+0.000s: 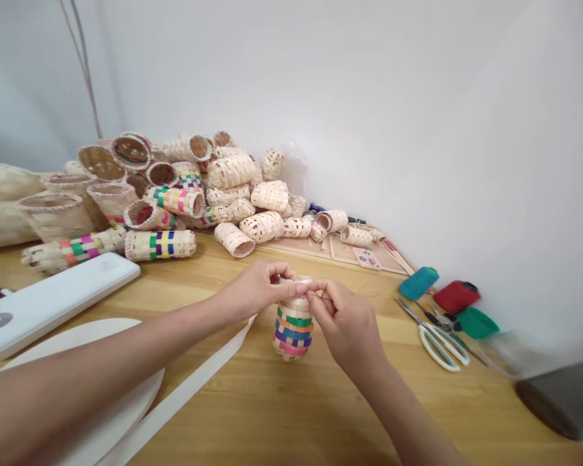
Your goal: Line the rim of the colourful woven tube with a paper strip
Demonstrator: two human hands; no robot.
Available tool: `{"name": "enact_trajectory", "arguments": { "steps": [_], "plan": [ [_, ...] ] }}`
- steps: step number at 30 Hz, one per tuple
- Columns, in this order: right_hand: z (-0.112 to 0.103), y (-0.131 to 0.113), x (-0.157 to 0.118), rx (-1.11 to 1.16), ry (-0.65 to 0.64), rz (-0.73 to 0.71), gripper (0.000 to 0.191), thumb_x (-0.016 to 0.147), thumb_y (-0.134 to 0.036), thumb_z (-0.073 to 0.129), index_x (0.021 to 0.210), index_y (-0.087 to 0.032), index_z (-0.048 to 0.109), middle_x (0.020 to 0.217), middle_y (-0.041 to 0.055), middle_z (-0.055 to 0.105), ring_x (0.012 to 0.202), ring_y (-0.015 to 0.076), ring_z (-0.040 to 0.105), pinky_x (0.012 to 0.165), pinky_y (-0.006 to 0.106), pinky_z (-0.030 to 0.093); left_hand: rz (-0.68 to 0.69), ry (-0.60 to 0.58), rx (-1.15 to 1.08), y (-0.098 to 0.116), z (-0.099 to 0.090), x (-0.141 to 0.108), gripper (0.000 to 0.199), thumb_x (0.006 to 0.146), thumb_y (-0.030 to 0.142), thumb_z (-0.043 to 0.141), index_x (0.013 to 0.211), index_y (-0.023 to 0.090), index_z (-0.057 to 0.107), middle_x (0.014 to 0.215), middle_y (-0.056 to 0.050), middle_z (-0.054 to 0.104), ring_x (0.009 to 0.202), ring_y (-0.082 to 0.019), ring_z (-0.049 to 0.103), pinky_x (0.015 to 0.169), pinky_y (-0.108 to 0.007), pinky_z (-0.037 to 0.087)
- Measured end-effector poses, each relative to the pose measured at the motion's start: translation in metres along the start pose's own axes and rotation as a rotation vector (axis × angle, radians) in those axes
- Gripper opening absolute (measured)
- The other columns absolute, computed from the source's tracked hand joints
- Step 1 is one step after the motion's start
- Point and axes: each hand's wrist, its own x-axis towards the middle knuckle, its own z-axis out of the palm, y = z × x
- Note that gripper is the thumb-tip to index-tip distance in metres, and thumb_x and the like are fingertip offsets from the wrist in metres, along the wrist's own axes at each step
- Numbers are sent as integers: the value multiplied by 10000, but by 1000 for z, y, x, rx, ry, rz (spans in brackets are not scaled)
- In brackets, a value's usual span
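A small woven basket [293, 330] with green, orange, blue, purple and pink bands stands upright between my hands. My left hand [265, 288] is closed on its rim, thumb along the front and fingers behind. My right hand [342, 314] pinches at the rim's right side, its fingertips meeting my left thumb; what lies in that pinch is too small to make out. From behind my left wrist a white ribbon [199, 369] runs down to a flat white roll [150, 388], partly hidden under my left forearm. Whether the ribbon reaches the rim is hidden.
Many woven baskets [233, 171] are heaped along the wall. At left lies a white power bank [63, 301]. On the right are scissors [442, 346], a blue thread spool [418, 283], a red spool [457, 296] and a green spool [477, 322].
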Motion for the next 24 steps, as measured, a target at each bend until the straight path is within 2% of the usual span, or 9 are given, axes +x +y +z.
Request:
{"name": "enact_trajectory", "arguments": {
  "steps": [9, 13, 17, 24],
  "plan": [
    [-6, -2, 6, 252, -207, 250, 164, 882, -299, 495, 808, -196, 599, 540, -65, 400, 509, 110, 387, 504, 220, 289, 1, -11, 155, 6, 2, -3, 230, 709, 379, 609, 693, 154, 560, 617, 14, 558, 606, -129, 518, 589, -249, 406],
    [-8, -1, 9, 429, -253, 352, 174, 870, -316, 506, 796, -184, 593, 547, -69, 397, 496, 96, 351, 469, 209, 273, 12, -25, 109, 5, 0, -2, 220, 698, 367, 620, 693, 156, 558, 623, 20, 549, 610, -127, 523, 593, -247, 427],
    [-10, -1, 9, 421, -242, 348, 163, 857, -314, 522, 805, -184, 607, 533, -75, 372, 488, 95, 340, 465, 213, 262, 31, -46, 57, 4, -2, -1, 193, 718, 340, 621, 711, 152, 576, 640, 19, 566, 613, -119, 527, 601, -238, 422],
    [-9, -1, 7, 155, -158, 189, 152, 868, -292, 514, 809, -197, 617, 523, -66, 384, 489, 112, 380, 501, 226, 289, 34, -30, 46, 9, 0, -5, 229, 762, 367, 598, 713, 143, 598, 691, 9, 587, 683, -134, 532, 660, -253, 420]
  ]
}}
